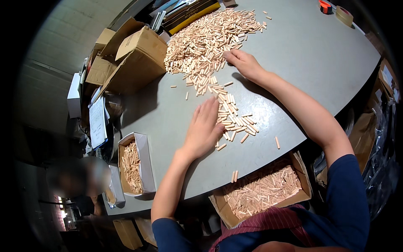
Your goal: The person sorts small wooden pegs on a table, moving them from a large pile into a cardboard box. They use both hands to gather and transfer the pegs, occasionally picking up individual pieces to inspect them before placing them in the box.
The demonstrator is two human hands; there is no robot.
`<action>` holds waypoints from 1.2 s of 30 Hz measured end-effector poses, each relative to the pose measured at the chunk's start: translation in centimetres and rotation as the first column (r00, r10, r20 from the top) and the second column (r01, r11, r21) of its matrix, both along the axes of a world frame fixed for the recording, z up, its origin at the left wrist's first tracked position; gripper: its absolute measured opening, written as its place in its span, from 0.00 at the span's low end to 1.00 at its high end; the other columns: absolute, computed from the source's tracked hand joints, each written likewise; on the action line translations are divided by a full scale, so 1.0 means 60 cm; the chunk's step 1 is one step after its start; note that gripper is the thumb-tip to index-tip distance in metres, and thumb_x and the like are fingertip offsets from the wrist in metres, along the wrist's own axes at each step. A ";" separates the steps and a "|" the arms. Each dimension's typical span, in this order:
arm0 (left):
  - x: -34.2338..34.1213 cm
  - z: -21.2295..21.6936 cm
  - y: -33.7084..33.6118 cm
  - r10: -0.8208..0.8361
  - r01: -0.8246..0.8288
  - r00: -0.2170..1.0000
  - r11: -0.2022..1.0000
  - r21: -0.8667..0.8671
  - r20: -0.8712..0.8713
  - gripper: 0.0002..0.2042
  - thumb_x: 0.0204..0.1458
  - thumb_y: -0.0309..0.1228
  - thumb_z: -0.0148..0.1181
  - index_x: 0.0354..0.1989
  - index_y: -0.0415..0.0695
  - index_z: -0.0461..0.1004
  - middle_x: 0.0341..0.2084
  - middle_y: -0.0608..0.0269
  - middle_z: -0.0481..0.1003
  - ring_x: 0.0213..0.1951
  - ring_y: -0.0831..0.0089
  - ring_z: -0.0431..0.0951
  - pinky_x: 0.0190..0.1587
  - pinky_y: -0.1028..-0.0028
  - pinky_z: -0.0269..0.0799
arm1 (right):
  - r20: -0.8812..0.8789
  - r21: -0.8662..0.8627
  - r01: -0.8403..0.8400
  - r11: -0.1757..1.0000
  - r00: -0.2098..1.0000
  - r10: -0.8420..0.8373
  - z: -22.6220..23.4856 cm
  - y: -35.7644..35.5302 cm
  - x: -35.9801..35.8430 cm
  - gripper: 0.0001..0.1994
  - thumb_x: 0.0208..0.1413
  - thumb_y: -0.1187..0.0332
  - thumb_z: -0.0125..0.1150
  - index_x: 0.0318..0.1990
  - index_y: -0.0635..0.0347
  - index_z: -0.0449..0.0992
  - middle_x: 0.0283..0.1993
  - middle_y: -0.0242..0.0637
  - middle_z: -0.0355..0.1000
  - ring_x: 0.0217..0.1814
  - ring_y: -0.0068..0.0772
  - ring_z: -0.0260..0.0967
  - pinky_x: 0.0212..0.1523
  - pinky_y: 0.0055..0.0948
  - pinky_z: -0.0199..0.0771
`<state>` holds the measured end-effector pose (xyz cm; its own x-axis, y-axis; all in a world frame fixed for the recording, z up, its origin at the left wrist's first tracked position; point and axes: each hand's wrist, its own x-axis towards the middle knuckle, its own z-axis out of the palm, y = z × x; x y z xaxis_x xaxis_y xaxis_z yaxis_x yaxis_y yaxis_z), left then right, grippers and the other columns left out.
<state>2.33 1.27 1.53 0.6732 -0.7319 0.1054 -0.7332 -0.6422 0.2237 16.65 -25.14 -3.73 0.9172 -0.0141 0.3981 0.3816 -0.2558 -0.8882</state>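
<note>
A large heap of short wooden dowels (210, 35) lies on the grey table (285, 63). A looser trail of them runs from the heap toward me. My left hand (203, 128) lies flat at the left side of this trail, fingers stretched out and touching some dowels. At the heap's right edge is my right hand (245, 65), its fingers bent and drawn together against the dowels. What is between those fingertips, if anything, is hidden. Just below the table's near edge sits an open cardboard box (305, 182) with many dowels in it.
A white-sided box (145, 164) of dowels stands at the left table edge. Behind it are a large open carton (138, 59) and a clipboard with papers (98, 122). A tape roll (344, 16) and an orange tape measure (325, 7) lie far right. Another person is at far left.
</note>
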 end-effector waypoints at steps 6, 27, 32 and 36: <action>0.002 -0.005 -0.011 -0.033 0.072 0.989 0.956 -0.283 0.141 0.23 0.60 0.30 0.59 0.64 0.40 0.70 0.64 0.46 0.69 0.67 0.46 0.66 0.71 0.53 0.57 | 0.067 -0.191 -0.013 0.981 0.997 0.026 0.012 0.006 -0.018 0.19 0.66 0.54 0.59 0.43 0.64 0.80 0.43 0.43 0.75 0.46 0.39 0.74 0.49 0.36 0.73; -0.026 0.043 -0.049 0.083 -0.070 0.996 0.941 -0.331 0.026 0.04 0.54 0.21 0.62 0.37 0.41 0.75 0.38 0.54 0.76 0.42 0.53 0.75 0.48 0.59 0.70 | 0.127 -0.400 -0.042 0.916 0.987 0.101 0.012 -0.008 -0.013 0.13 0.55 0.68 0.62 0.46 0.63 0.78 0.49 0.46 0.75 0.55 0.48 0.74 0.57 0.41 0.74; -0.081 0.098 0.117 0.555 -0.458 0.832 0.661 -0.595 -0.024 0.08 0.61 0.24 0.56 0.46 0.39 0.78 0.36 0.58 0.78 0.38 0.70 0.77 0.45 0.72 0.72 | 0.114 -0.297 -0.027 0.954 0.991 0.063 0.011 -0.010 -0.019 0.15 0.54 0.66 0.58 0.48 0.63 0.79 0.49 0.51 0.75 0.54 0.52 0.73 0.58 0.44 0.73; -0.127 0.114 0.305 0.814 -0.629 0.577 0.493 -0.600 0.064 0.11 0.58 0.23 0.57 0.49 0.38 0.77 0.45 0.53 0.76 0.46 0.63 0.76 0.53 0.65 0.71 | 0.187 -0.394 -0.036 0.918 0.975 0.119 0.002 -0.018 -0.009 0.14 0.54 0.67 0.58 0.46 0.63 0.79 0.49 0.48 0.74 0.54 0.49 0.72 0.56 0.43 0.73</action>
